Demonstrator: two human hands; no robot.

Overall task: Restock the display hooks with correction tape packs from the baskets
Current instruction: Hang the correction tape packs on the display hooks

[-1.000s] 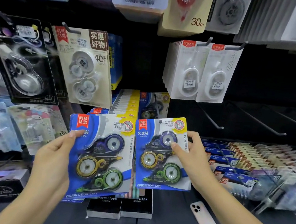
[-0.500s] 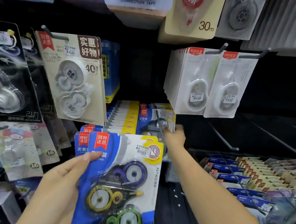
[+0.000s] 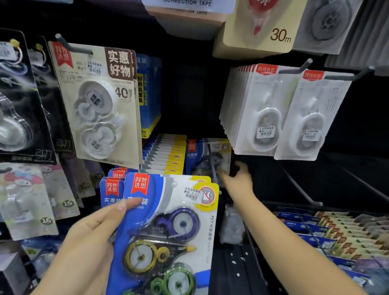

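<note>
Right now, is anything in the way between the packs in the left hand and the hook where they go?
Yes. The right hand is at the hook, where one blue pack already hangs. The left hand holds its blue packs lower, in front. Nothing else blocks the way.

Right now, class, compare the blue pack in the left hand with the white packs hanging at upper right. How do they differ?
The blue pack is held in the left hand; the white packs hang on hooks. The blue pack shows three coloured tapes, purple, yellow and green; each white pack shows one white tape. The blue pack's card is wider. Both carry a red brand tag at the top.
</note>
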